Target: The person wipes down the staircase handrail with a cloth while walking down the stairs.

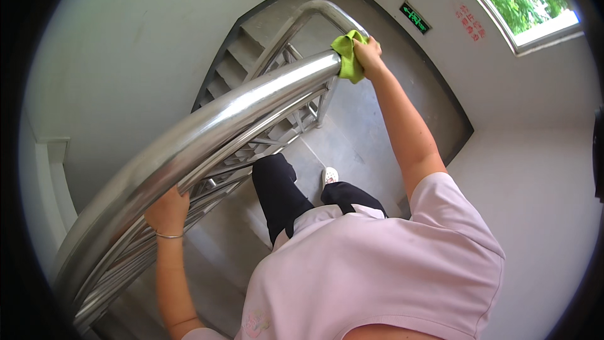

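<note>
A polished metal handrail (212, 118) curves from the lower left up to the landing's corner. My right hand (370, 56), arm stretched out, grips a lime-green cloth (350, 63) wrapped against the rail at its bend. Part of the metal there is covered by the cloth. Lower down on the left, my left hand (167, 210) holds the railing just under the thick top rail, by the thinner lower rail (207, 174). Its fingertips are hidden behind the metal. A thin bracelet (169, 235) circles that wrist.
Grey stair steps (243, 49) run down beyond the railing. Below me lies a grey landing floor (349, 137), with my white shoe (330, 175) on it. On the wall are a lit green exit sign (415, 18), red writing (470, 22) and a window (524, 0).
</note>
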A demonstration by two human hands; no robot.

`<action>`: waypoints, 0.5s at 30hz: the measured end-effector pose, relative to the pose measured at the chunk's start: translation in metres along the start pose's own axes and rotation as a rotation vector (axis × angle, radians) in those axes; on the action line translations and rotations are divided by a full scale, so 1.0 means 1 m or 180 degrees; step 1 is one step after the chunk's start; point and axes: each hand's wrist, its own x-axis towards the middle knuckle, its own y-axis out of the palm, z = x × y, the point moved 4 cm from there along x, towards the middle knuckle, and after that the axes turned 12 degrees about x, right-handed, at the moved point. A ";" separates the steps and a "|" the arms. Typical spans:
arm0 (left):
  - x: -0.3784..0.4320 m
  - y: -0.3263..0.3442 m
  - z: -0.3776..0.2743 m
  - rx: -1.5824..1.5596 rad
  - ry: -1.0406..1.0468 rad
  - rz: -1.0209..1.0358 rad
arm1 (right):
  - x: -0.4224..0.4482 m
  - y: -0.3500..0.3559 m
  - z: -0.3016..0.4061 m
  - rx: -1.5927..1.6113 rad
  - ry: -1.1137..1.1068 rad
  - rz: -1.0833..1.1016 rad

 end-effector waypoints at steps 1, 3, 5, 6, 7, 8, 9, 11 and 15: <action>0.000 0.003 0.002 -0.0050 -0.0003 -0.0147 | 0.001 -0.005 0.005 0.0196 0.0351 0.0003; -0.004 0.008 0.003 -0.0088 -0.0072 -0.0224 | 0.019 -0.001 0.000 0.0246 0.0805 0.0175; -0.001 0.005 0.002 -0.0158 -0.0169 -0.0224 | 0.046 -0.009 -0.003 0.0279 0.0972 0.0432; -0.001 0.005 0.001 -0.0167 -0.0206 -0.0183 | 0.053 -0.010 -0.002 0.0077 0.0980 0.0637; 0.001 0.008 0.002 -0.0169 -0.0235 0.0126 | 0.059 -0.007 -0.002 -0.0125 0.0989 0.0842; 0.001 0.013 0.001 -0.0173 -0.0260 0.0437 | 0.066 -0.006 -0.003 -0.0399 0.0870 0.0678; -0.002 0.017 0.000 -0.0173 -0.0292 0.0498 | 0.070 -0.001 -0.003 -0.0572 0.0950 0.0875; 0.000 0.015 0.000 -0.0522 -0.0262 -0.0086 | 0.106 -0.003 -0.003 -0.1200 0.0486 0.0996; -0.028 0.053 0.007 -0.0362 0.0123 -0.0283 | 0.104 0.036 0.013 -0.2866 -0.0851 0.0971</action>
